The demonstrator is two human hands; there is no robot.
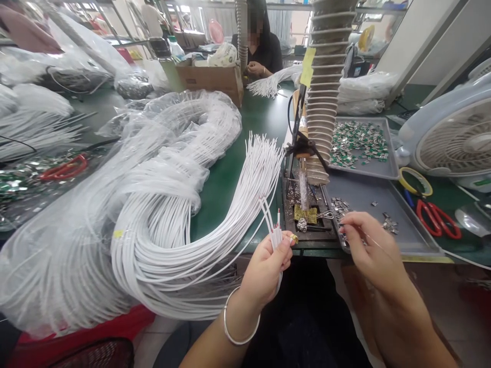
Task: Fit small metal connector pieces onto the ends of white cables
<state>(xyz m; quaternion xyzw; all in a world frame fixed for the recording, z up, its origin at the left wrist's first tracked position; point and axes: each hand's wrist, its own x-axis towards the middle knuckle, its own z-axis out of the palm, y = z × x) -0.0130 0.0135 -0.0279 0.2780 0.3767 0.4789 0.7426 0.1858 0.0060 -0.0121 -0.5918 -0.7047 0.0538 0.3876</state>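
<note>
My left hand is closed round several white cables, whose stripped ends show reddish wire tips; a yellow band wraps one of its fingers. To the right, my right hand pinches a thin strand that looks like solder wire, its fingertips over the near edge of the lower grey tray. Between the hands stands a soldering iron, clamped tip down above a yellowish sponge. A large bundle of white cables curves along my left, partly in clear plastic.
Small metal connectors lie in the lower tray; an upper tray holds green-and-silver ones. A ribbed duct hangs over the iron. Red-handled scissors, yellow tape and a fan stand right. Across the table sits a co-worker.
</note>
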